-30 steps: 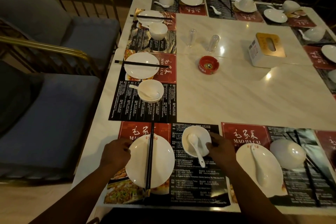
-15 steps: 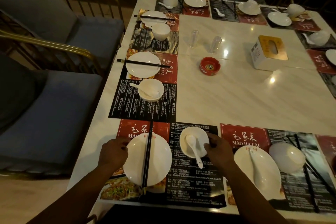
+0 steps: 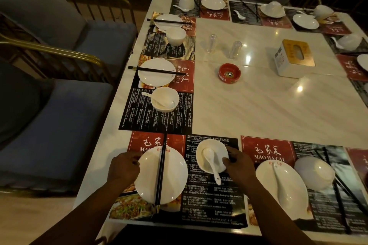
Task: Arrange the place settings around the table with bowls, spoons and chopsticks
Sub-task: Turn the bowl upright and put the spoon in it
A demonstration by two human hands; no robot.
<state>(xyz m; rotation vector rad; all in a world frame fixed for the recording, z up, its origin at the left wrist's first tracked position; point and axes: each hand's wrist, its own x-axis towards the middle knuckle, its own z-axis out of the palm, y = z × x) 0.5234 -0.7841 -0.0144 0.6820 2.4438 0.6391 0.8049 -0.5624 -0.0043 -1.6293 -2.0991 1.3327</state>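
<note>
On the near placemat (image 3: 211, 203) a white plate (image 3: 175, 177) carries black chopsticks (image 3: 160, 175) laid lengthwise across it. My left hand (image 3: 124, 167) grips the plate's left rim. To its right stands a small white bowl (image 3: 207, 165) with a white spoon (image 3: 212, 163) resting in it, handle toward me. My right hand (image 3: 239, 162) holds the bowl's right rim, thumb on the edge. The setting to the right has a plate (image 3: 294, 189) with a spoon (image 3: 280, 185) on it, an upturned bowl (image 3: 314, 173) and chopsticks (image 3: 342, 189).
Along the left edge lie two more settings, each with plate, chopsticks and bowl (image 3: 164, 100). A red ashtray (image 3: 229, 72), two clear glasses (image 3: 235, 49) and a tissue box (image 3: 292, 59) occupy the marble table (image 3: 268, 109). Blue cushioned chairs (image 3: 55, 125) stand left.
Both hands stay on the plate and bowl. The plate with its chopsticks and the bowl have shifted slightly away from me on the mat; the view has tilted a little.
</note>
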